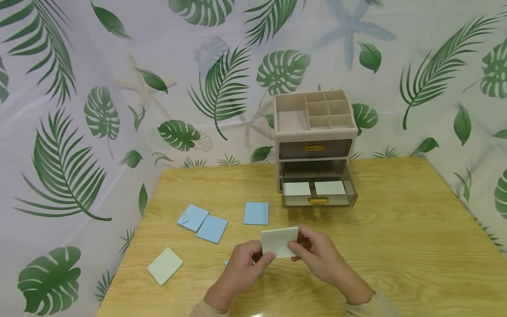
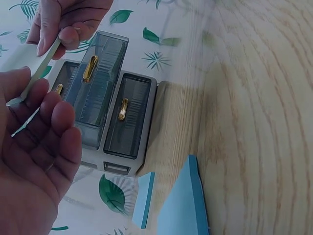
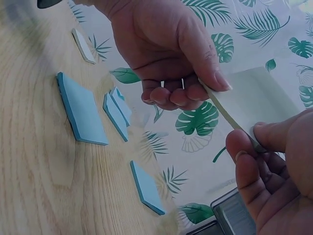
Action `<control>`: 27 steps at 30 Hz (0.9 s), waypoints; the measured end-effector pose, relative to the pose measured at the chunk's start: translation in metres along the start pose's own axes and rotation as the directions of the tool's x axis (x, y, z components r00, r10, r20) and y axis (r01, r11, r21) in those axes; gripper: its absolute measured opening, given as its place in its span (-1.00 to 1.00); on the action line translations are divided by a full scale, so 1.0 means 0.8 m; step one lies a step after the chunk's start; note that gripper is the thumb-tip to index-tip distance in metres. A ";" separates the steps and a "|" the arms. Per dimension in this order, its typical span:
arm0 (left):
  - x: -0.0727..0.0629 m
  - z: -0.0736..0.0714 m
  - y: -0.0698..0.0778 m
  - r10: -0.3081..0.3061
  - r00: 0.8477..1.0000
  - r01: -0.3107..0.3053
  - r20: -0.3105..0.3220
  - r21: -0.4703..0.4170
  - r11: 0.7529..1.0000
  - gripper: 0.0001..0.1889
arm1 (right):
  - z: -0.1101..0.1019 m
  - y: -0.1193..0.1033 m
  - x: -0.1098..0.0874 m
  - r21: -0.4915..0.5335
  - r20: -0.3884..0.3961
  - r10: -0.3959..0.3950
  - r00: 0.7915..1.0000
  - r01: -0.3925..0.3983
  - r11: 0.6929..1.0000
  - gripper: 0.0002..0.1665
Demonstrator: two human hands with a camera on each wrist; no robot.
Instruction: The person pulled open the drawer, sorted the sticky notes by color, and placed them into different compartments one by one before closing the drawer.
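A pale green sticky note pad (image 1: 279, 242) is held up above the table between both hands. My left hand (image 1: 246, 264) pinches its lower left corner with the thumb in front. On the right side, my right hand (image 1: 318, 253) grips the pad between thumb and fingers. The right wrist view shows the pad (image 3: 259, 93) edge-on, with both thumbs on its face. Beyond the hands stands a beige drawer organizer (image 1: 317, 133). Its lower drawer (image 1: 336, 200) is pulled out and holds two pale green pads (image 1: 330, 188) side by side.
Several blue sticky note pads (image 1: 256, 213) lie left of the organizer, one partly hidden under my left hand. Another pale green pad (image 1: 165, 266) rests at the table's left. A leaf-patterned cloth (image 1: 222, 145) hangs behind the wooden table (image 1: 416, 229).
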State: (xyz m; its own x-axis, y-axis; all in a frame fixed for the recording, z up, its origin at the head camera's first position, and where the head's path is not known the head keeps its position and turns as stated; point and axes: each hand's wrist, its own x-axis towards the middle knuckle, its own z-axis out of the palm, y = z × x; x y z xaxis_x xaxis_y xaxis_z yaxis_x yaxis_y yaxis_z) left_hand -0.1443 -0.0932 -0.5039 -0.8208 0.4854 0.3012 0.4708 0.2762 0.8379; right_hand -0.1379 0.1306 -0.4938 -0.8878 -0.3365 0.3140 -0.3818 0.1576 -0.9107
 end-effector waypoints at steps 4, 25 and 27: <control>-0.002 -0.001 -0.001 0.001 1.000 -0.001 -0.006 0.048 0.999 -0.80 | 0.000 0.000 0.000 0.021 0.001 -0.004 1.000 0.004 1.000 -0.79; -0.005 -0.006 -0.011 0.020 1.000 -0.019 -0.010 0.087 0.996 -0.68 | 0.002 -0.003 0.005 0.039 0.033 0.020 0.999 -0.021 0.999 -0.82; -0.007 -0.007 -0.010 0.012 1.000 -0.011 -0.012 0.085 0.996 -0.68 | 0.003 -0.002 0.006 0.048 0.043 0.030 0.999 -0.032 0.998 -0.83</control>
State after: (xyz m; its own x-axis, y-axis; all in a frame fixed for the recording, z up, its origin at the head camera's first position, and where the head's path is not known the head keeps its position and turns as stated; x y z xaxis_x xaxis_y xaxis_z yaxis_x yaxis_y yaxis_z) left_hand -0.1454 -0.1024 -0.5100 -0.8189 0.4786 0.3167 0.5055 0.3403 0.7929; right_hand -0.1405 0.1265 -0.4915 -0.8868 -0.3712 0.2751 -0.3409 0.1237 -0.9319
